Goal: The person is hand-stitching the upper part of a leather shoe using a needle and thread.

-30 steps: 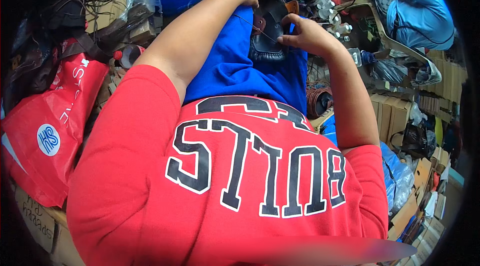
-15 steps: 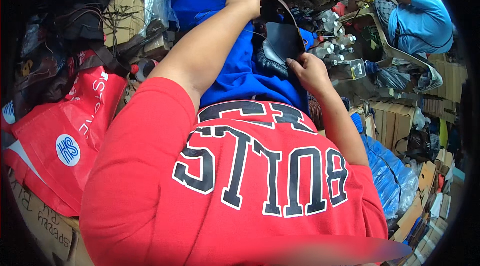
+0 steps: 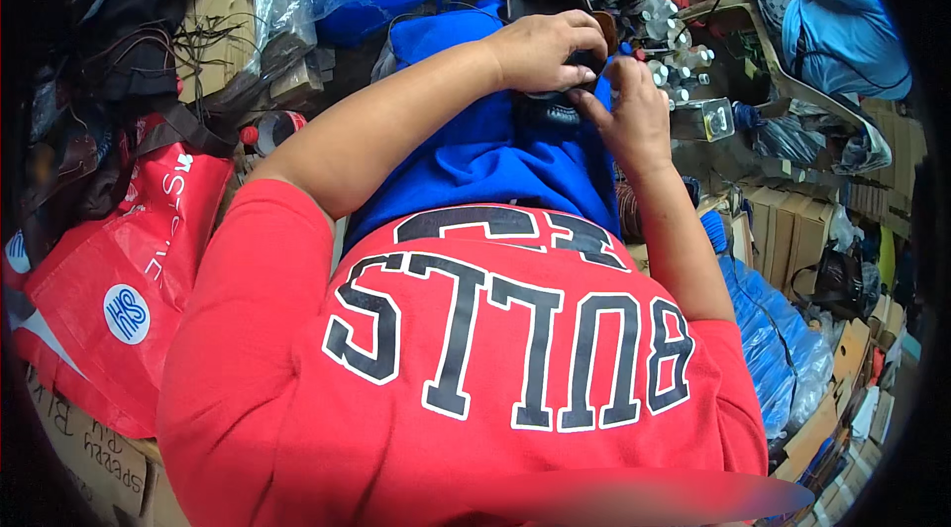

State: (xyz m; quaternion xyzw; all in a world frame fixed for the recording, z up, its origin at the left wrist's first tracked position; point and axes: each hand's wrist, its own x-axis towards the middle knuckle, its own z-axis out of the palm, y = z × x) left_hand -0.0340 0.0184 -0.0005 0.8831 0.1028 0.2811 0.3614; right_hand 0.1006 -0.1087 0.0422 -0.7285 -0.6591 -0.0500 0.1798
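And here, in the lap, a black leather shoe with a ridged, stitched toe (image 3: 548,113) is being kept in place on bright blue cloth (image 3: 475,156) spread over the legs. Its toe is pointed toward the body and its heel opening away, presumably so that the front part can be reached comfortably.

The bare left hand (image 3: 551,50) is laid across the middle of the shoe, palm down, with fingers bent over and their tips drawn close to the thumb. Whether a thread or anything else is pinched there cannot be told. Opposite it, the bare right hand (image 3: 639,116) is held at the shoe's right side, half curled, its thumb and forefinger a little parted beside the left fingertips; anything fine between them is too small to be made out. The hands are set so close together, it seems, for both to serve one small spot, with the lap used as a bench.

To the right, small clear bottles with white caps (image 3: 684,66) are clustered near the right hand, perhaps for easy reach, beside a clear square-sided container (image 3: 705,119) laid on its side. At the left, a large red bag with a white round emblem (image 3: 84,274) is slumped over cardboard, and a clear bottle with a red cap (image 3: 274,131) is tucked near the left forearm.
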